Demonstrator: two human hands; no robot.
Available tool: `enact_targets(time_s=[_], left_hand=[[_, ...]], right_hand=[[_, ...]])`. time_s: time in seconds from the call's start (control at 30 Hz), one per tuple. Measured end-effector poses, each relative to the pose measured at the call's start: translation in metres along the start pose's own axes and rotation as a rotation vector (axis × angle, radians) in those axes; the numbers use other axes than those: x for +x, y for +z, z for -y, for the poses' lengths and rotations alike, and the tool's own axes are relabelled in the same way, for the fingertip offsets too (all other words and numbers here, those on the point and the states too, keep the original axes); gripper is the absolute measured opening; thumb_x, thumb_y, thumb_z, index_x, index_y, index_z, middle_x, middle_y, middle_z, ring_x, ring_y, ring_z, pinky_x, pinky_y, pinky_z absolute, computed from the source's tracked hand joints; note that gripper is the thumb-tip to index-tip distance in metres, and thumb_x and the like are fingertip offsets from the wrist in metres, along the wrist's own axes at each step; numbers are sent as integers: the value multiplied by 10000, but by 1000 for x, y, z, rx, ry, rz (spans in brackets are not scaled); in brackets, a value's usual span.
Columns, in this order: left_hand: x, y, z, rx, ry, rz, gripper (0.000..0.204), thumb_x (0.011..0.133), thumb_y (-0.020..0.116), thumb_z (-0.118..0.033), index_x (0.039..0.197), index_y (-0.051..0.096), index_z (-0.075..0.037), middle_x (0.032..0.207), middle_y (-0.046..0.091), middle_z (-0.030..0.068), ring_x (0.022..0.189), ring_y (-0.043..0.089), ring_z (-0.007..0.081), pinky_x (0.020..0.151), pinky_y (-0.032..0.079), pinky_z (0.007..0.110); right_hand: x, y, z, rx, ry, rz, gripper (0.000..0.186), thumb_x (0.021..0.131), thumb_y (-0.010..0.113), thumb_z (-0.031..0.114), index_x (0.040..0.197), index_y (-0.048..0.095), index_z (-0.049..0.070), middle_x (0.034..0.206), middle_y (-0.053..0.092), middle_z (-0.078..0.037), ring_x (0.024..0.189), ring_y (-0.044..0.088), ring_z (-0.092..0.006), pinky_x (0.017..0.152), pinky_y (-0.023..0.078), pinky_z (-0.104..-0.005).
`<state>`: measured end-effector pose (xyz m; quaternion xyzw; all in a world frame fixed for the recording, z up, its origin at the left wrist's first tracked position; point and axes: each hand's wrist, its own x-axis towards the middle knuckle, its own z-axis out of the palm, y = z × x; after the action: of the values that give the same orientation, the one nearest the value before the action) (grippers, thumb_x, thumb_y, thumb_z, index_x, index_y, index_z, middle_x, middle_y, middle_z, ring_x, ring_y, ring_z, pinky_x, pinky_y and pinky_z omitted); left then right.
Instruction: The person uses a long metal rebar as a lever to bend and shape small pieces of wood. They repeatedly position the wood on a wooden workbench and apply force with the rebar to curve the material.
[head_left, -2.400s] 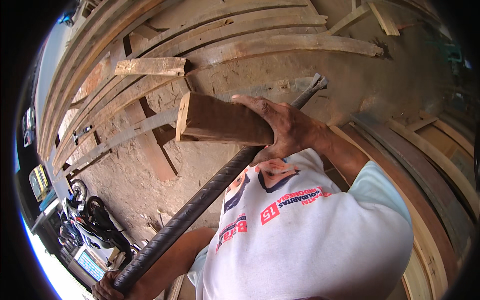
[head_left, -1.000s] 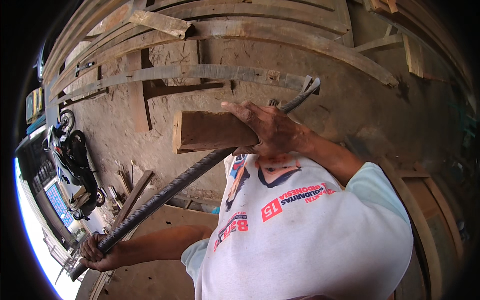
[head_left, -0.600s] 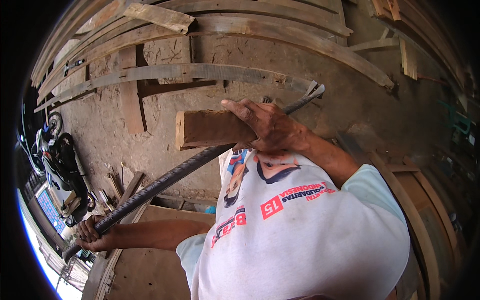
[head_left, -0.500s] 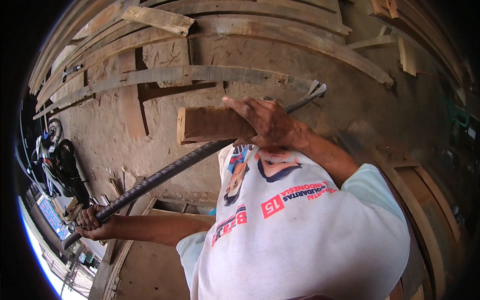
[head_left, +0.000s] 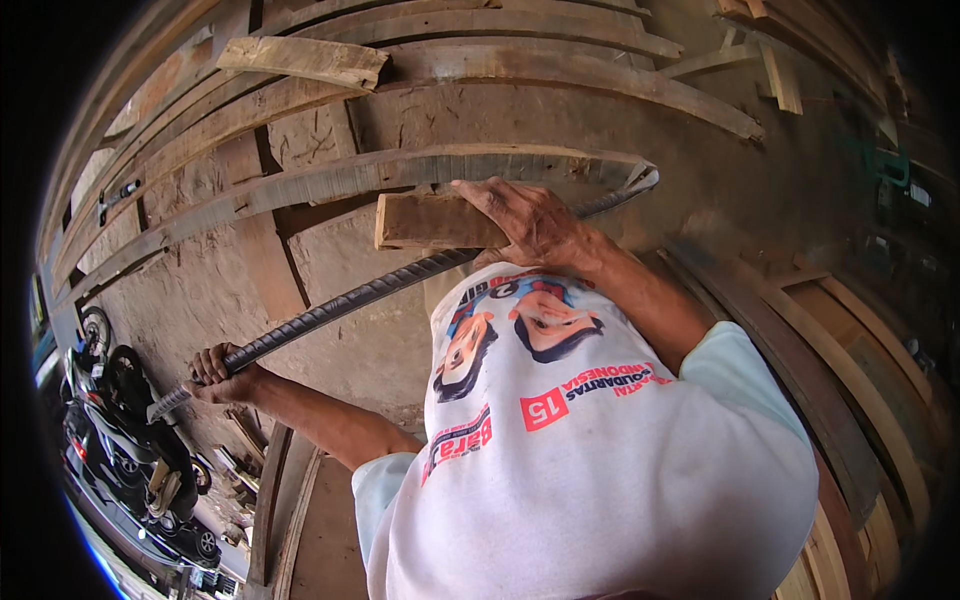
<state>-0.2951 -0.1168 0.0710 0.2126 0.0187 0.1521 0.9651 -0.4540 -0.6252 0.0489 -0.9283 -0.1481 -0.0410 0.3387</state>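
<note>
A long, dark ribbed crowbar (head_left: 340, 305) slants from lower left up to the right, its forked claw by the right end of a grey plank (head_left: 330, 180); contact there is unclear. My left hand (head_left: 222, 377) is wrapped round the crowbar near its flattened left end. With fingers over the top and thumb below, my right hand (head_left: 538, 225) grips the right end of a short wood block (head_left: 432, 221). The block lies just above the crowbar's shaft. The bar passes under my right hand, which hides part of it, so whether that hand grips the bar too is unclear.
Several long boards (head_left: 560, 72) lie across the far side, with a short offcut (head_left: 305, 62) on them. Wooden frames (head_left: 850, 330) stand at the right. Motorcycles (head_left: 125, 400) are parked at far left. Bare dirt floor (head_left: 360, 360) shows between.
My left hand has moved up and slightly right, raising that end of the crowbar, so the bar lies flatter. The wood block has shifted slightly up and right. The view has turned a little.
</note>
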Motion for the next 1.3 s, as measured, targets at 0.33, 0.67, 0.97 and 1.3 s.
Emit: enact_targets(time_s=[0.33, 0.67, 0.97, 1.3], left_hand=[[41, 56, 7, 315, -62, -139, 472, 1053, 465, -445, 705, 423, -130, 588, 423, -30, 434, 419, 97, 411, 418, 249], [99, 5, -8, 287, -189, -162, 537, 1063, 438, -506, 644, 402, -173, 515, 387, -36, 388, 367, 96, 377, 396, 254], [132, -37, 44, 255, -232, -214, 516, 1062, 468, -475, 653, 402, -168, 543, 397, -34, 391, 347, 108, 373, 397, 254], [193, -55, 129, 436, -337, -296, 422, 1053, 454, -410, 712, 399, -168, 523, 365, -36, 398, 357, 112, 358, 391, 265]], right_hand=[[5, -7, 0, -76, -7, -223, 1097, 679, 847, 519, 1555, 344, 90, 1120, 620, -170, 948, 676, -354, 774, 609, -411], [-4, 0, 5, 7, 84, -255, 1124, 689, 875, 412, 1576, 277, 68, 1151, 594, -188, 995, 656, -380, 835, 572, -446], [13, 9, -1, -41, 204, -208, 1116, 688, 874, 412, 1577, 280, 92, 1197, 575, -202, 1028, 646, -389, 852, 566, -466], [33, 8, -2, -106, 407, -262, 1113, 682, 892, 371, 1572, 288, 83, 1192, 573, -197, 1046, 632, -389, 874, 556, -467]])
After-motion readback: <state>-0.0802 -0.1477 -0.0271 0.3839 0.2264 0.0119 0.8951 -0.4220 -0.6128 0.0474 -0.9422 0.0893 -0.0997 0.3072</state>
